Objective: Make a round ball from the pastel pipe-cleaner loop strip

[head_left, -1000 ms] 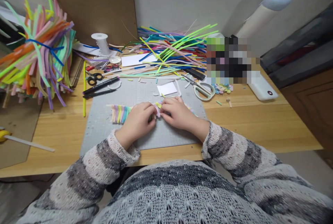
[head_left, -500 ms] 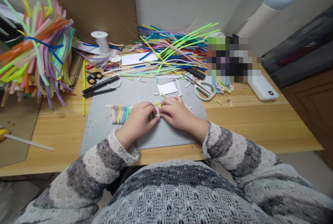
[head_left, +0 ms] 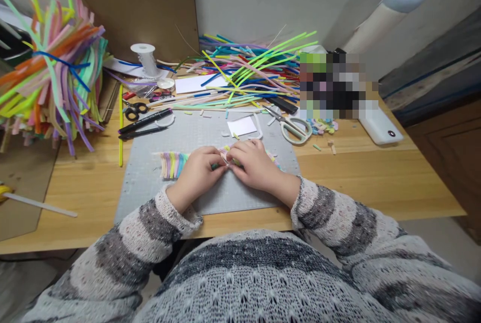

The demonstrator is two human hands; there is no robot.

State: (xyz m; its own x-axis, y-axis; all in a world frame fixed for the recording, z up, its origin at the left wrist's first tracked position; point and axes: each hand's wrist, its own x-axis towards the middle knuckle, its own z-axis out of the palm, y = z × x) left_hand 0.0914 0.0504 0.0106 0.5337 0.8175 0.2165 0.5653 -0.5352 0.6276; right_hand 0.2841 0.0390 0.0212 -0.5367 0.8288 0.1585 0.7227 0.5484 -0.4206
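Observation:
A strip of short pastel pipe cleaner pieces (head_left: 173,165), set side by side, lies on the grey cutting mat (head_left: 146,195). It runs beneath both hands, and its right end shows past my right hand. My left hand (head_left: 199,172) is closed, thumb and fingertips pinching the strip near its middle. Right beside it, my right hand (head_left: 255,165) pinches the same spot, fingertips almost touching the left ones. The exact piece between the fingers is mostly hidden. Just beyond the hands lies a white card (head_left: 241,126) with a bent white pipe cleaner (head_left: 258,125) around its corner.
Scissors with pale handles (head_left: 296,130) lie at the mat's upper right, black markers (head_left: 146,122) and small black scissors (head_left: 135,110) at its upper left. Loose pipe cleaners (head_left: 259,67) pile along the wall. A tied bundle (head_left: 56,72) stands left; a white phone-like object (head_left: 381,125) lies right.
My fingertips have closed in on the strip; the pale pink piece that stood up between them is now mostly covered. My right hand has shifted slightly left.

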